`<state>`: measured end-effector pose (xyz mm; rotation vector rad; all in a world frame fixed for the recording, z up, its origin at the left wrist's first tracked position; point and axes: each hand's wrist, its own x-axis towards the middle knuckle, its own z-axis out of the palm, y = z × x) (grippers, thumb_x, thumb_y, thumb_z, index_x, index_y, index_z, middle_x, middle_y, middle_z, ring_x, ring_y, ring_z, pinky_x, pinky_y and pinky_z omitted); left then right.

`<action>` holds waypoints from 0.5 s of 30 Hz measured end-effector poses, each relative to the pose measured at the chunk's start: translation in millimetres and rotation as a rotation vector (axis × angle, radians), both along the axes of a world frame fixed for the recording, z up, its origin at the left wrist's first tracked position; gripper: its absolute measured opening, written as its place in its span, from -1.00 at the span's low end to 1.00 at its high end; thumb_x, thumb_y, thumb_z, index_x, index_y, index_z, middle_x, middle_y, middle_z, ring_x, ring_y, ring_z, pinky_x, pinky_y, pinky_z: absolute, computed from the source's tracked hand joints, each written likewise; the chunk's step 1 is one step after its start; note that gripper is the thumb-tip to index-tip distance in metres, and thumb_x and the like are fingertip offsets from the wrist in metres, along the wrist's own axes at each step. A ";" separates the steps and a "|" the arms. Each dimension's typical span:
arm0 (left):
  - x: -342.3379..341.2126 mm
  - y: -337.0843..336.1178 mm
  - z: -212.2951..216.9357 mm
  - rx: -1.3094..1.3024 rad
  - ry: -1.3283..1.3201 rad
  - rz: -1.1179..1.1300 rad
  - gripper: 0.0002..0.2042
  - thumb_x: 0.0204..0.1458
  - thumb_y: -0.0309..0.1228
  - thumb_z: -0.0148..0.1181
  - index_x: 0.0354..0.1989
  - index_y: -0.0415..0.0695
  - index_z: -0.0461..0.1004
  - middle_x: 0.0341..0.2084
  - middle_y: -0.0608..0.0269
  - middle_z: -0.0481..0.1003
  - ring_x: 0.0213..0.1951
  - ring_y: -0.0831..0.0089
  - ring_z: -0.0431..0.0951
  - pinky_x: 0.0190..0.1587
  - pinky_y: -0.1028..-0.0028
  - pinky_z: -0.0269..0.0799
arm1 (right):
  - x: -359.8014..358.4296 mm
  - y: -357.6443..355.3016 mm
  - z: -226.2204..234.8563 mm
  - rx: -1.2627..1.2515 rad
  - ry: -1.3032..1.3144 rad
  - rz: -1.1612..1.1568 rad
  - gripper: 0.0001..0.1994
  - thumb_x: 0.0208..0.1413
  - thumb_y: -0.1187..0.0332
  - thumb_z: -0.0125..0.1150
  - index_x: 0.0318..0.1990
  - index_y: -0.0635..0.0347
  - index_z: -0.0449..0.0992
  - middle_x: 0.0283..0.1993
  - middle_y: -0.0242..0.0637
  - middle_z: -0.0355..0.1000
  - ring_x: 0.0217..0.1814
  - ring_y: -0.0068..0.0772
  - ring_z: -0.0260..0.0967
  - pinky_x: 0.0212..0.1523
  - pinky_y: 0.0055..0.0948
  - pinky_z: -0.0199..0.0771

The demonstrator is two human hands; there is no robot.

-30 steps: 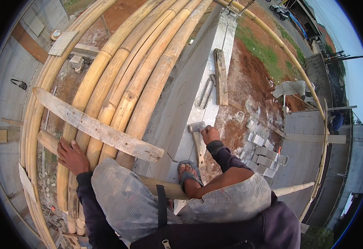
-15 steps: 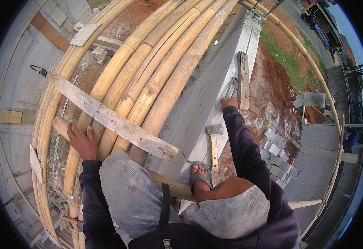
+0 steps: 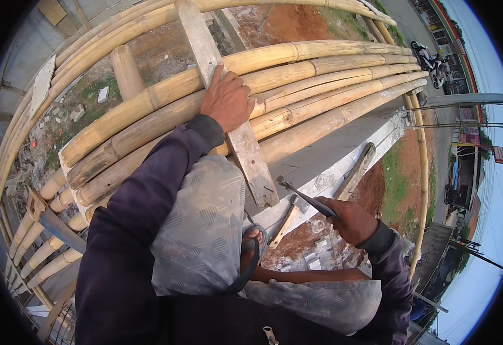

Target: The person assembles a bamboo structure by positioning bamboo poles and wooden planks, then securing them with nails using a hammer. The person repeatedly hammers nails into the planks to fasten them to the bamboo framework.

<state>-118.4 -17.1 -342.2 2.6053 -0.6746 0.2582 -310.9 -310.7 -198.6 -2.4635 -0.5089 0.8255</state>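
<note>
Clenched: right hand (image 3: 352,221), at four o'clock, fist wrapped round a dark pry bar (image 3: 306,198) whose forked tip points up-left toward ten o'clock. Hammer (image 3: 289,217), wooden handle, lies on the concrete ledge (image 3: 343,155) just beside and below the bar, untouched. Sandalled foot (image 3: 251,241) rests near the hammer's handle end, at centre. Grey patterned trousers cover both knees, from centre down to five o'clock.

Left hand (image 3: 226,100), at twelve o'clock, fingers spread, palm pressed flat on a grey wooden plank (image 3: 245,149); it grips nothing, only bears down. Plank runs from eleven o'clock down to centre, laid across the bamboo poles (image 3: 320,77). Poles, yellow, many, bundled side by side, sweep from eight o'clock to two o'clock. Second timber strip (image 3: 358,167) lies on the ledge at three o'clock.

Far below: red earth, grass and rubble at ten to twelve o'clock. Motorcycle (image 3: 429,57) on a road at one o'clock. Buildings at three to four o'clock.
</note>
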 end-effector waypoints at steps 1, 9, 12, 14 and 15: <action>-0.5 0.9 -0.2 -0.002 -0.011 0.002 -0.73 0.12 -0.23 0.16 -0.40 -0.20 0.61 -0.38 0.16 0.49 -0.01 0.24 0.42 0.43 0.03 -0.09 | 10.4 8.8 10.0 -0.093 0.087 0.026 -0.56 0.11 0.55 0.11 0.19 0.21 0.38 -0.27 0.05 0.49 -0.22 0.10 0.49 -0.17 -0.05 0.48; -1.6 5.8 5.3 -0.026 0.051 0.019 -0.73 0.10 -0.22 0.16 -0.40 -0.18 0.64 -0.36 0.18 0.53 0.01 0.27 0.43 0.45 0.07 -0.11 | 86.0 90.5 50.6 -0.643 0.367 0.386 -0.58 0.07 0.53 0.13 0.14 0.14 0.40 -0.27 0.06 0.52 -0.10 0.08 0.52 -0.07 -0.05 0.48; -0.8 4.9 5.5 0.013 0.072 0.031 -0.72 0.10 -0.21 0.16 -0.38 -0.17 0.65 -0.35 0.19 0.55 0.01 0.28 0.43 0.45 0.07 -0.12 | 97.1 102.2 52.8 -0.667 0.279 0.523 -0.66 0.08 0.50 0.11 0.05 0.25 0.41 -0.27 0.06 0.53 -0.16 0.09 0.53 -0.11 -0.06 0.50; 0.8 3.1 2.6 0.008 0.105 0.011 -0.72 0.10 -0.20 0.15 -0.37 -0.16 0.66 -0.35 0.19 0.57 0.00 0.28 0.44 0.45 0.06 -0.13 | 94.9 98.7 50.7 -0.697 0.287 0.500 -0.68 0.10 0.49 0.10 0.04 0.26 0.41 -0.28 0.05 0.53 -0.19 0.10 0.54 -0.11 -0.04 0.50; 1.9 2.4 0.9 -0.004 0.129 -0.007 -0.72 0.10 -0.20 0.15 -0.37 -0.16 0.66 -0.36 0.19 0.58 0.00 0.28 0.44 0.45 0.05 -0.14 | 93.3 94.6 48.7 -0.620 0.229 0.480 -0.69 0.11 0.48 0.10 0.03 0.27 0.41 -0.29 0.05 0.53 -0.20 0.10 0.54 -0.11 -0.04 0.50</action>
